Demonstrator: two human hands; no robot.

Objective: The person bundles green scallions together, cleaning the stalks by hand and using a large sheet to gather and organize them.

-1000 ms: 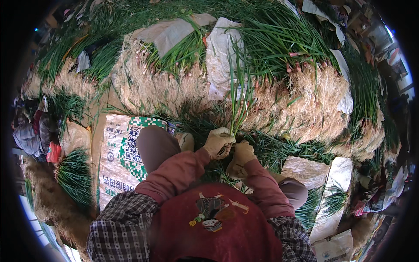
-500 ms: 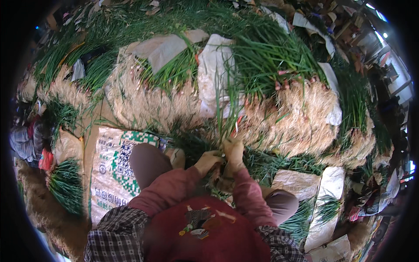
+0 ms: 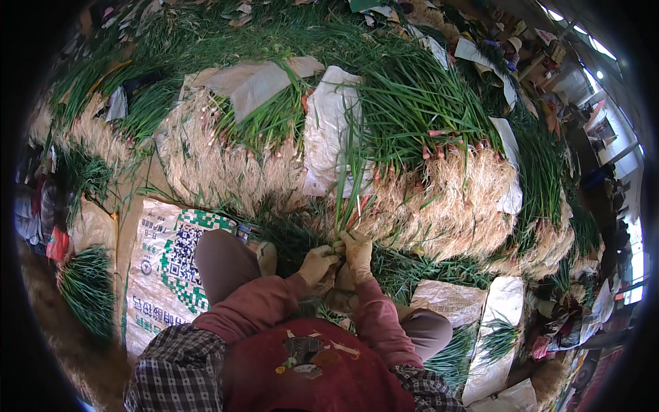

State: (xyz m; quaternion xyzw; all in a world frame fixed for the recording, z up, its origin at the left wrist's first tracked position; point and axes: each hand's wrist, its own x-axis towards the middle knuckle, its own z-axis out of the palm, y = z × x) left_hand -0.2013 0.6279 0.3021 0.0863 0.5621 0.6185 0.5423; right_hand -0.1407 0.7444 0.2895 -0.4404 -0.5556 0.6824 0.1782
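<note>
In front of my seated body both hands meet at the base of a small bunch of scallions [image 3: 349, 182], whose long green leaves point away from me. My right hand [image 3: 357, 255], in a pale glove, is closed around the bunch's lower stems. Close on its left, my left hand [image 3: 318, 265], gloved alike, has its fingers bent and pressed together at the same stems. What the left fingertips pinch is hidden. Just beyond my hands lies a big heap of scallions [image 3: 439, 199] with pale stringy roots toward me.
A second root-covered heap [image 3: 226, 161] lies to the left, with a white sack [image 3: 332, 123] between the two. A printed sack [image 3: 154, 275] is spread left of my knee. To the right, a pale strip of sacking [image 3: 495, 343] bears a small green bunch [image 3: 500, 336].
The whole view has shifted slightly left. Both hands stay together at the bunch's base, and the right fingers have tipped a little toward the left hand. The leaves stand closer together.
</note>
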